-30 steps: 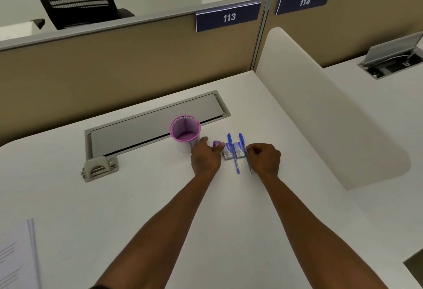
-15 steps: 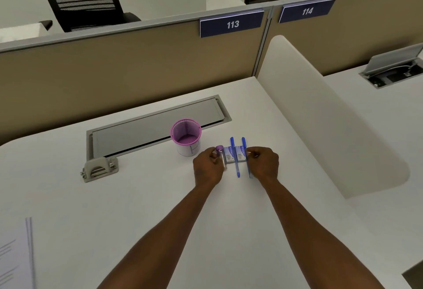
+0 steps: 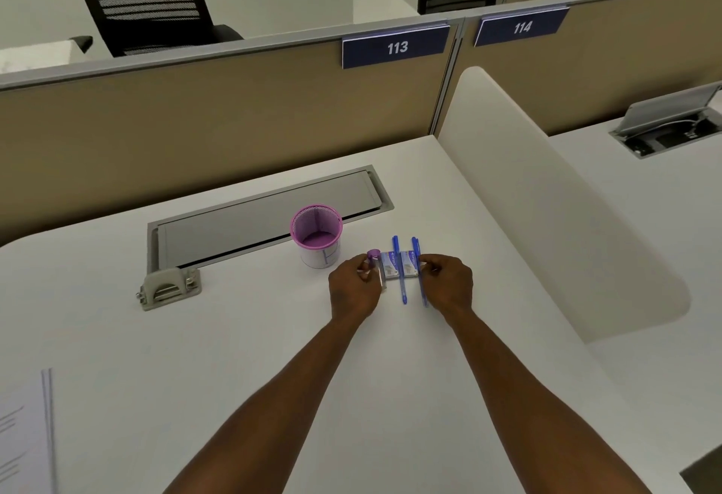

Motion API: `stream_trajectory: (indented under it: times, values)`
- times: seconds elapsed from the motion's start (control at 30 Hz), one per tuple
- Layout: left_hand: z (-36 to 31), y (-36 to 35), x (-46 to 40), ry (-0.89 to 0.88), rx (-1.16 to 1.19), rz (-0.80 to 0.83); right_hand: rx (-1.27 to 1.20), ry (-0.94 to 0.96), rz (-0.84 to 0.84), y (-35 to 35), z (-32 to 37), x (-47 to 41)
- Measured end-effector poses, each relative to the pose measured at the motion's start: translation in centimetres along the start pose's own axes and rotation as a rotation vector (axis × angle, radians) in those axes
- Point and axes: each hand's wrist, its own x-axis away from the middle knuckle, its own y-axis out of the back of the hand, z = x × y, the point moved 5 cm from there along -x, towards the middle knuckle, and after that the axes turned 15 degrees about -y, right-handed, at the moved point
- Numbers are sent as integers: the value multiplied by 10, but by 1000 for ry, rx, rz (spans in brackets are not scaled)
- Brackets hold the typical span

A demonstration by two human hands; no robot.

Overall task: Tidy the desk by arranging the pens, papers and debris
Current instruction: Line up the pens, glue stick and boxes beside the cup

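A purple mesh pen cup (image 3: 316, 234) stands on the white desk (image 3: 242, 345). Right of it lie two small boxes (image 3: 397, 265) side by side. One blue pen (image 3: 400, 278) lies between them and a second blue pen (image 3: 420, 276) lies along their right side. My left hand (image 3: 353, 290) pinches a clear tube with a purple cap (image 3: 374, 256), held against the left box. My right hand (image 3: 449, 284) has curled fingers pinched on the right blue pen, which rests on the desk.
A grey hole punch (image 3: 168, 289) sits left of the cup, at the end of a grey cable tray lid (image 3: 265, 220). Printed papers (image 3: 23, 435) lie at the near left edge. A beige partition (image 3: 195, 126) is behind and a white divider (image 3: 547, 196) to the right.
My left hand has drawn the purple-capped tube in against the left box. My right hand has straightened the right pen so it lies parallel to the other. Both hands sit closer together.
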Motion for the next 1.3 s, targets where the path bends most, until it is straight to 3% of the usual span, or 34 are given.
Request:
stream_trajectory:
  times: [0.73,0.93,1.07,1.3]
  values:
    - [14,4,4,110,-7,-9,-125,-51,-31,7,-10,2]
    - [15,24,27,166,28,-12,-231,-61,-230,20,-6,34]
    - [12,55,56,156,51,-56,-252,56,-260,15,8,78]
    - [6,113,119,101,56,-152,-115,383,-53,-19,26,173]
